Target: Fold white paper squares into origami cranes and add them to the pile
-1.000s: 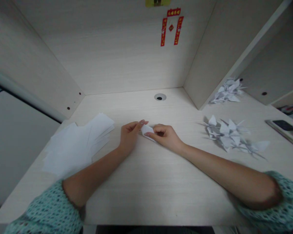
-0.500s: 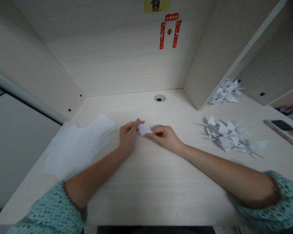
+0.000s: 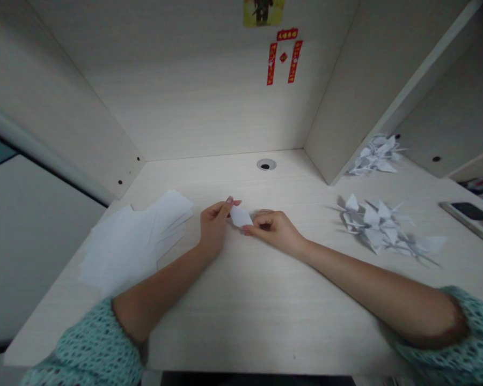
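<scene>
A small folded piece of white paper (image 3: 240,216) is held between my two hands, near the middle of the desk. My left hand (image 3: 216,222) pinches its left corner with thumb and fingers. At the lower right corner, my right hand (image 3: 274,229) grips the paper between thumb and curled fingers. The fine creases are too small to make out. Loose white paper sheets (image 3: 123,246) lie spread to the left of my left hand. Off to the right of my right hand is a heap of folded paper cranes (image 3: 376,222).
A second pile of paper cranes (image 3: 377,154) sits behind the upright divider (image 3: 338,118). A phone (image 3: 469,217) lies at the far right. The desk (image 3: 225,316) has a round cable hole (image 3: 266,164) near the back panel, which carries red stickers (image 3: 272,64).
The whole view has shifted slightly, so everything sits a little lower and further right. Both hands keep their hold on the folded paper, with almost no other movement.
</scene>
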The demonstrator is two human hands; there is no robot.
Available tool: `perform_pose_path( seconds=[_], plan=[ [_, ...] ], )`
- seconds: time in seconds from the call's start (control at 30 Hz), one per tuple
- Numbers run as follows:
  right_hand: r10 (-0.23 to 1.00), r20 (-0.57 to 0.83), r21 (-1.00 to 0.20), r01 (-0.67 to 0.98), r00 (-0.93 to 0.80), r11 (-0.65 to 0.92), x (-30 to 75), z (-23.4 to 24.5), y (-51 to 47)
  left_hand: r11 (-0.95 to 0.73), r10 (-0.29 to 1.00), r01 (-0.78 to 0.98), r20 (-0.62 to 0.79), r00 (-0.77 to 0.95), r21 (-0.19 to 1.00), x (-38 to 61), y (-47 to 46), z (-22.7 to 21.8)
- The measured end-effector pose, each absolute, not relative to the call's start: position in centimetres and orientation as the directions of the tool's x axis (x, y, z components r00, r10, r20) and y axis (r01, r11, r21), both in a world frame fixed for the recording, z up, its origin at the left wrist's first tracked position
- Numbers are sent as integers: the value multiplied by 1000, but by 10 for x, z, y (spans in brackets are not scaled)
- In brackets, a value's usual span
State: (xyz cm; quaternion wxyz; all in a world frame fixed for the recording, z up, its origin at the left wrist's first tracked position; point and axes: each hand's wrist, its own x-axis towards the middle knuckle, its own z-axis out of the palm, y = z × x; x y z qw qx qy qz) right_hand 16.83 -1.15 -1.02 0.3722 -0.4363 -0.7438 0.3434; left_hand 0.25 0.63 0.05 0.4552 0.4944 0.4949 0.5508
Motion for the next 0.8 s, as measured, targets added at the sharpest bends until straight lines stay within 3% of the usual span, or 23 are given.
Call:
perform_pose_path(
  seconds=[0.2,0.37,0.57,0.8],
  plan=[
    [882,250,-854,338,-401,395,169,-13,-11,-84,992,-34,80,-96,996,2,7,0],
    [853,339,-837,286,-396,466,168,-11,-13,-98,988,-65,89,-124,993,1,8,-2],
    [888,331,-798,407,-320,444,169,-9,-16,-96,983,-100,79,-164,990,1,8,-4],
    [783,448,-601,503,-431,621,168,-3,-22,-101,970,-146,65,-235,984,-3,17,-3]
  ],
)
